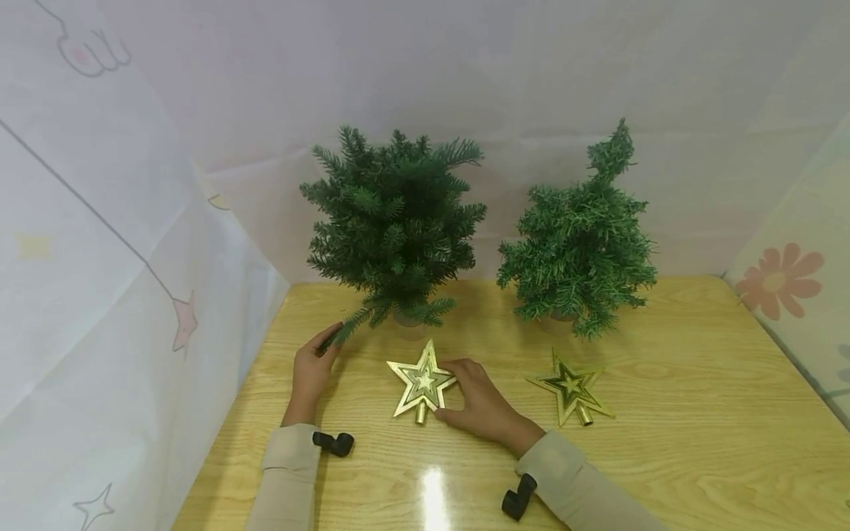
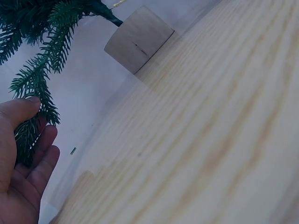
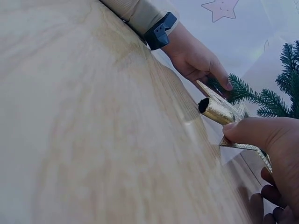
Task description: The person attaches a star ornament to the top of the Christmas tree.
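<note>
In the head view a dark green artificial Christmas tree stands at the back left, on a round wooden base. My left hand holds the tip of its lowest left branch between thumb and fingers. My right hand grips a gold star tree topper by its right side, in front of that tree. The topper's hollow socket points toward me, beside my right thumb. Part of the star is hidden behind the right fingers in the right wrist view.
A second, lighter green tree with a bent top stands at the back right. In front of it another gold star topper lies on the wooden table. A printed cloth backdrop hangs behind and at the sides.
</note>
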Demonstrator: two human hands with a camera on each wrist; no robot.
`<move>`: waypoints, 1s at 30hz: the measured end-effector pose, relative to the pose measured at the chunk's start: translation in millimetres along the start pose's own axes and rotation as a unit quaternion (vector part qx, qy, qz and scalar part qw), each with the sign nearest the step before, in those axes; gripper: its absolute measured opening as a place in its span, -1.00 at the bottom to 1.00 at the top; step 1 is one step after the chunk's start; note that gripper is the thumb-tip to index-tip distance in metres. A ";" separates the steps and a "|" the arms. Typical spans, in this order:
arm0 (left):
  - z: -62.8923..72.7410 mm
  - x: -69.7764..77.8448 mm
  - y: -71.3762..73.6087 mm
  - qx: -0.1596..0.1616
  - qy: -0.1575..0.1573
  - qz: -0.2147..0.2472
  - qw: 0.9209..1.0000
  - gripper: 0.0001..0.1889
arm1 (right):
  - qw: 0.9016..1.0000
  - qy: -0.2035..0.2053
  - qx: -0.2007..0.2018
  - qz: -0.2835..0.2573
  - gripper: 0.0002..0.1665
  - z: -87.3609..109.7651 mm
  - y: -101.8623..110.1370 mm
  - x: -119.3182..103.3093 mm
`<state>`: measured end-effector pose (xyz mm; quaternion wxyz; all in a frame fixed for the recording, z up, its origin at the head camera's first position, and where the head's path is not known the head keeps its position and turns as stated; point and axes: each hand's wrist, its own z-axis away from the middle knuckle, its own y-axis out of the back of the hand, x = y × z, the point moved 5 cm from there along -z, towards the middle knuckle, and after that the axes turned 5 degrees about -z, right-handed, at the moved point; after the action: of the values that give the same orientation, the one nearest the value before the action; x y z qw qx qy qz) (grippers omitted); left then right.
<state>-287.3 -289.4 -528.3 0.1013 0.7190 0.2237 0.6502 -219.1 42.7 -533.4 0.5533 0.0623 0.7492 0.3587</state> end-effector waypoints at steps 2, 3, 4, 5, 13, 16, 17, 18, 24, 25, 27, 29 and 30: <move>0.2 -0.3 0.2 0.000 -0.002 -0.004 1.000 -0.61 | 1.000 0.002 0.004 -0.007 -0.05 -0.2 0.3 0.4; 0.3 -0.5 0.3 0.000 -0.002 -0.003 1.000 -0.61 | 1.000 0.004 0.007 -0.008 -0.04 -0.3 0.4 0.9; 0.3 -0.6 0.4 0.000 -0.003 -0.003 1.000 -0.61 | 1.000 0.007 0.011 -0.011 -0.04 -0.4 0.8 0.9; 0.4 -0.8 0.5 0.000 -0.003 -0.003 1.000 -0.61 | 1.000 0.010 0.015 -0.014 -0.05 -0.6 1.1 1.1; 1.5 -0.4 0.8 0.006 -0.004 -0.009 1.000 -0.62 | 0.999 0.003 0.038 -0.037 -0.15 -2.5 2.8 5.2; 0.9 -1.3 0.5 0.009 -0.004 -0.005 1.000 -0.62 | 0.998 0.008 0.046 -0.048 -0.19 -2.3 4.5 4.3; 0.6 -1.7 0.5 0.009 -0.004 -0.005 1.000 -0.63 | 0.998 0.010 0.048 -0.050 -0.20 -2.1 5.4 3.7; 0.4 -2.1 0.5 0.009 -0.003 -0.003 1.000 -0.63 | 0.997 0.015 0.052 -0.053 -0.22 -1.9 6.2 3.2; 0.0 -0.8 0.4 0.005 -0.012 -0.012 1.000 -0.63 | 0.994 0.043 0.081 -0.064 -0.28 -2.4 10.2 2.2; 0.0 -0.3 0.4 0.004 -0.015 -0.014 1.000 -0.63 | 0.993 0.045 0.085 -0.068 -0.28 -2.7 10.7 2.5; -0.2 0.1 0.3 0.002 -0.017 -0.018 1.000 -0.62 | 0.991 0.050 0.092 -0.078 -0.29 -3.2 11.5 3.3; -0.4 0.0 0.5 0.002 -0.017 -0.016 1.000 -0.63 | 0.990 0.052 0.099 -0.083 -0.28 -3.5 12.3 3.0; -0.4 -0.3 0.8 0.002 -0.016 -0.016 1.000 -0.63 | 0.990 0.052 0.102 -0.088 -0.28 -3.6 12.7 2.7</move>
<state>-287.6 -290.3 -528.1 0.1133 0.7263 0.2347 0.6360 -227.1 51.7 -527.3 0.5336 0.0338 0.8122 0.2334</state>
